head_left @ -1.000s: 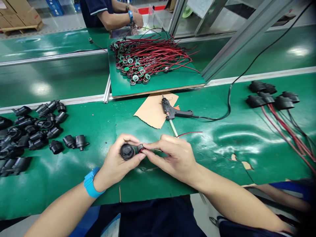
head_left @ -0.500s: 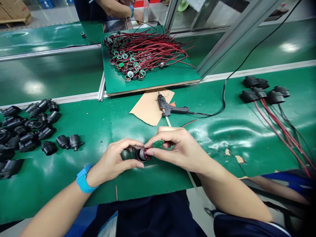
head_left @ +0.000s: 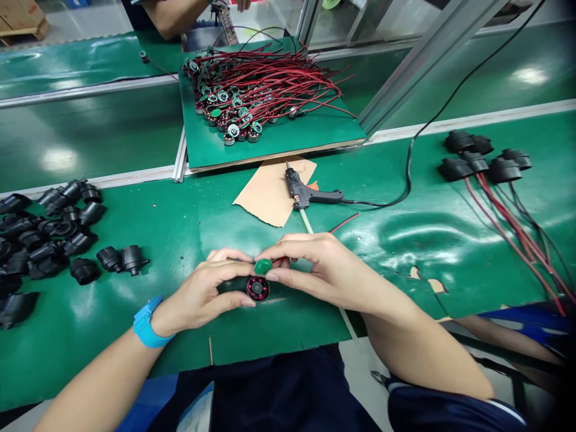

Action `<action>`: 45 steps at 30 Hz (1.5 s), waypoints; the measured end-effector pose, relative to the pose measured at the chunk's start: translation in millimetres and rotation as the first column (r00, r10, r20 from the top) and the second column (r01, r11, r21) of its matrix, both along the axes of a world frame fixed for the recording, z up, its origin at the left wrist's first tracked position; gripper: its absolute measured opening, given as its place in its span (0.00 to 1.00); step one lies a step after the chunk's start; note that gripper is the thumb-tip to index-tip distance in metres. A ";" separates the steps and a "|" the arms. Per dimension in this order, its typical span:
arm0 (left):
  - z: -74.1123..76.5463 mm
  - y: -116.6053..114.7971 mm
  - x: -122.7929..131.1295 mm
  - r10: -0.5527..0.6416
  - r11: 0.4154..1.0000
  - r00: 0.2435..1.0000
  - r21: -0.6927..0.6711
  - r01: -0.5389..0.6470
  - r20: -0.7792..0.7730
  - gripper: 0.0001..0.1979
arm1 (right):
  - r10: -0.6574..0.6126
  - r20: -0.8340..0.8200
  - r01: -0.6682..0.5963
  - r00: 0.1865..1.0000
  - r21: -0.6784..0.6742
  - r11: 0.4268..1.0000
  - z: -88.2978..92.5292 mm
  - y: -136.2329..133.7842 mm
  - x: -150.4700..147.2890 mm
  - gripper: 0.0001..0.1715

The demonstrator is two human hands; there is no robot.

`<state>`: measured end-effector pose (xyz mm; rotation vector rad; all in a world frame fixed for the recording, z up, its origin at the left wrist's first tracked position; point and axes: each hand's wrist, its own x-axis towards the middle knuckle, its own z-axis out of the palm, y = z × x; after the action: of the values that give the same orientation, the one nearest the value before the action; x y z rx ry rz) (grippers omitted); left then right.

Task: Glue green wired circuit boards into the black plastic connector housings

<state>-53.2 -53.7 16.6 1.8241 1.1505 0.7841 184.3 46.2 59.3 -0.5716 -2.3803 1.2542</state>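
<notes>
My left hand (head_left: 213, 288), with a blue band at the wrist, is closed around a round dark housing. In its mouth sits a small motor (head_left: 258, 289), its red and dark windings facing me. My right hand (head_left: 310, 264) pinches a small round green circuit board (head_left: 263, 266) just above the motor. A bit of red wire shows between the right fingers; the rest is hidden. Beyond my hands a black glue gun (head_left: 310, 193) lies on a piece of cardboard (head_left: 261, 195), its glue stick pointing towards me.
Black plastic housings (head_left: 54, 231) are heaped at the left. Several wired housings (head_left: 483, 156) lie at the right. A raised green board (head_left: 279, 150) carries many motors with red wires (head_left: 288, 84). The gun's black cord (head_left: 409, 162) runs up right. A co-worker's arm (head_left: 175, 15) shows behind.
The motor has gone down into the housing, which has turned to face me. My right fingers have shifted from the motor to the green circuit board. The co-worker's arm has moved left.
</notes>
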 end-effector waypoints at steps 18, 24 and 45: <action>-2.3 -12.9 13.7 0.275 0.961 0.958 -0.037 -0.272 0.077 0.30 | -0.177 -0.113 0.134 0.978 -0.313 0.940 -5.6 -8.2 -7.9 0.10; -7.7 -9.6 15.2 0.319 0.873 0.923 0.312 -0.374 0.215 0.15 | -0.128 -0.209 0.033 0.969 -0.407 0.913 -11.2 -28.7 -18.2 0.07; 8.3 -23.2 20.2 0.247 0.953 0.961 0.145 -0.264 0.126 0.16 | 0.013 -0.204 0.114 0.979 0.600 0.792 -26.0 -43.7 -23.7 0.20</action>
<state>-33.0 -76.9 24.9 1.7576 1.3017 1.1403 160.5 2.5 33.4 -0.2798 -2.3845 0.4236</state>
